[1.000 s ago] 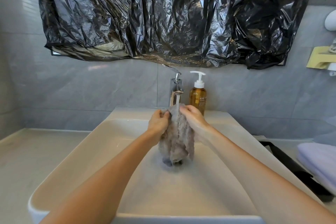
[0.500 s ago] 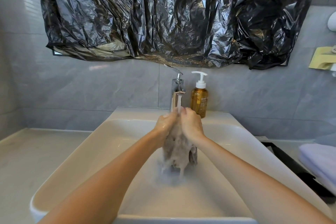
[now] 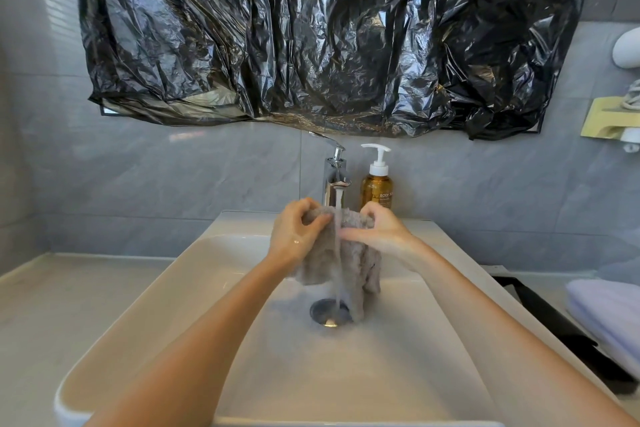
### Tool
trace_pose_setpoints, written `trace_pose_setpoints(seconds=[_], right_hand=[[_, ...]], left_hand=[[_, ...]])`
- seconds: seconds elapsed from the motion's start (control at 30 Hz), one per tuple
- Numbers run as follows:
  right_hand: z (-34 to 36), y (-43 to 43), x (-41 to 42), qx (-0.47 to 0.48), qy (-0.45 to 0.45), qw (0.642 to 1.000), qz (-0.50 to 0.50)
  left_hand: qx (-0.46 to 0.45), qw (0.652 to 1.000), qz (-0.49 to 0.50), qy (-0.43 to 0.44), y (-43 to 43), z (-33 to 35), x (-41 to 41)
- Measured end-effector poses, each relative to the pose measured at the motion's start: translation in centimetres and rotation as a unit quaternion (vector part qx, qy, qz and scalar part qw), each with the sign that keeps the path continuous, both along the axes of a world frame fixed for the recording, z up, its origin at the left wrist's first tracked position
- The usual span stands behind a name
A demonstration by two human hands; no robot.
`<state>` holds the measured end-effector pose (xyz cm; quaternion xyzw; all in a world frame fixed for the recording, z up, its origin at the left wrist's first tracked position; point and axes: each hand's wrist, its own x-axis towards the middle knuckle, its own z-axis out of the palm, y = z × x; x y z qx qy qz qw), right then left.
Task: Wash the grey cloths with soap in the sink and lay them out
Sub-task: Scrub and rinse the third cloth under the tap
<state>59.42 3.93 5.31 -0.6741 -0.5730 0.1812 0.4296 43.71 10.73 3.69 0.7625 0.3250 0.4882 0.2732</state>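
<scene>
Rinse in progress

The left hand (image 3: 297,236) and right hand (image 3: 382,236) each grip the top edge of the grey cloth (image 3: 323,265), fingers curled into it. It hangs above the sink (image 3: 138,322) drain (image 3: 327,314), in water running from the tap (image 3: 334,175). A soap bottle (image 3: 376,189) stands just beside the tap.

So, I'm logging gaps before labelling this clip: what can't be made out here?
Head view:
Grey cloth: bunched between the left hand and right hand, so one cloth or several cannot be told.
Black plastic sheet: hides whatever hangs behind it.
Soap bottle: label too small to read fully; the right hand hides its base.
Pale folded fabric and white fixture: cut off by the right edge.
</scene>
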Motion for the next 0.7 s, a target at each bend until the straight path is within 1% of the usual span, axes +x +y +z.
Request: trace_pose_setpoints(seconds=[0.1,0.17,0.2,0.27,0.33,0.37,0.4,0.43,0.47,0.5,0.53,0.57,0.6,0.63,0.67,0.7], right_hand=[[0.1,-0.1,0.4,-0.019,-0.092,0.995,0.032],[0.4,-0.5,0.4,-0.003,-0.150,0.988,0.032],[0.5,-0.7,0.3,0.011,-0.158,0.987,0.028],[0.7,-0.8,-0.1,0.035,-0.131,0.990,0.023],[0.7,-0.4,-0.5,0.046,-0.079,0.996,0.016],[0.8,-0.4,-0.7,0.048,-0.034,0.998,0.013],[0.9,-0.4,-0.9,0.049,0.028,0.998,0.013],[1.0,-0.5,-1.2,0.048,0.099,0.994,0.017],[1.1,-0.5,-1.4,0.048,0.172,0.983,0.029],[1.2,-0.6,-1.7,0.050,0.237,0.969,0.042],[1.3,-0.7,-1.9,0.051,0.292,0.953,0.057],[1.3,-0.8,-2.1,0.050,0.338,0.937,0.072],[1.4,-0.8,-2.3,0.048,0.379,0.920,0.087],[1.4,-0.9,-2.4,0.047,0.410,0.905,0.100],[1.5,-0.9,-2.5,0.049,0.429,0.895,0.111],[1.4,-0.9,-2.4,0.053,0.436,0.891,0.115]], left_hand=[[0.063,0.995,0.068,0.043,0.2,0.2,-0.2],[0.056,0.988,0.119,0.079,0.6,0.1,-0.6],[0.041,0.986,0.132,0.097,0.9,0.0,-0.8],[0.021,0.978,0.145,0.150,1.2,-0.3,-0.9],[0.021,0.966,0.157,0.203,0.8,-0.1,-0.8],[0.019,0.966,0.143,0.215,0.3,0.3,-0.8],[0.008,0.970,0.102,0.221,-0.2,0.9,-0.7],[-0.021,0.975,0.024,0.220,-0.7,1.4,-0.7],[-0.078,0.973,-0.081,0.204,-1.3,1.7,-0.5],[-0.140,0.957,-0.180,0.178,-2.0,1.7,-0.3],[-0.180,0.941,-0.246,0.146,-2.4,1.4,0.0],[-0.186,0.939,-0.262,0.119,-2.5,0.8,0.3],[-0.168,0.951,-0.241,0.098,-2.2,0.1,0.6],[-0.141,0.968,-0.191,0.082,-1.7,-0.6,1.1],[-0.101,0.983,-0.127,0.085,-1.3,-1.0,1.4],[-0.065,0.990,-0.072,0.105,-1.0,-1.3,1.6]])
